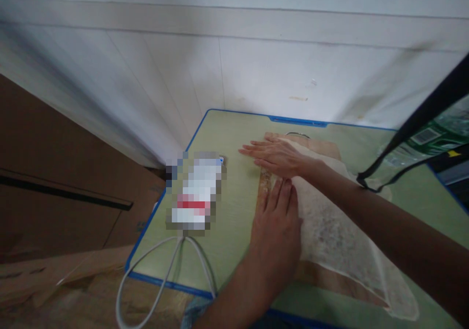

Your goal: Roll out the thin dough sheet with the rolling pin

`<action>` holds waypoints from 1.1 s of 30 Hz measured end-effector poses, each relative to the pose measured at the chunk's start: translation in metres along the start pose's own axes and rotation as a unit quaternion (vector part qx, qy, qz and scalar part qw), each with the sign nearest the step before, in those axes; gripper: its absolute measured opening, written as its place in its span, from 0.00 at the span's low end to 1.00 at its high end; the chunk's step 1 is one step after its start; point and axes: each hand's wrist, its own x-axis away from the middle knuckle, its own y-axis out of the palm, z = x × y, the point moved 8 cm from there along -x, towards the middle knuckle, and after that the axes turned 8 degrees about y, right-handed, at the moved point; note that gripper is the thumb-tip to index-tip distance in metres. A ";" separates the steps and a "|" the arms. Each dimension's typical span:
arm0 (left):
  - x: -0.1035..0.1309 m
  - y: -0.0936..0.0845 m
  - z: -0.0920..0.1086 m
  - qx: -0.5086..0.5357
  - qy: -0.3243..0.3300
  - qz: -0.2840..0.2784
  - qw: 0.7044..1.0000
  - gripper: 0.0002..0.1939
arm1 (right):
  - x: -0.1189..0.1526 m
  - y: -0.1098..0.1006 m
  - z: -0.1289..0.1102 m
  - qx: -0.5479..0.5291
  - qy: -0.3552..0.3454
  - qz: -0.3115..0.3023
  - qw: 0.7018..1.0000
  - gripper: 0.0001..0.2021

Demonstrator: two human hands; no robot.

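Observation:
A thin, see-through whitish sheet [330, 221] that looks like gauze cloth lies over a brown wooden board [326, 280]. Its near right corner hangs past the board onto the green tabletop. My right hand [274, 158] reaches in from the right and rests flat across the board's far left part, fingers stretched toward the left and past the board's edge. Just nearer to me, my left hand [276, 226] lies palm down on the left edge of the sheet and board, fingers pointing away. The two hands nearly touch. What lies under the palms is hidden.
The green table [234, 265] has a blue rim. A pixelated, phone-like device [196, 192] with a white cable [164, 265] lies on its left. At right are a green-labelled plastic bottle [425, 138] and a black strap [406, 128]. A white wall stands behind; brown cardboard [54, 172] is at left.

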 end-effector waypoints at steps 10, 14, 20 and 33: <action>0.018 -0.005 -0.034 0.126 -0.058 -0.033 0.990 0.29 | -0.039 0.010 -0.022 -0.029 0.023 -0.057 0.998 0.25; 0.016 -0.005 -0.028 0.089 -0.051 -0.043 0.994 0.27 | -0.039 0.007 -0.021 -0.024 0.028 -0.043 0.998 0.25; 0.010 0.001 0.017 -0.029 0.005 -0.026 0.999 0.27 | 0.007 0.004 0.016 0.002 0.056 0.003 0.998 0.23; 0.002 0.016 0.055 -0.130 0.072 -0.061 0.987 0.27 | 0.052 0.007 0.041 -0.063 0.114 0.080 0.988 0.26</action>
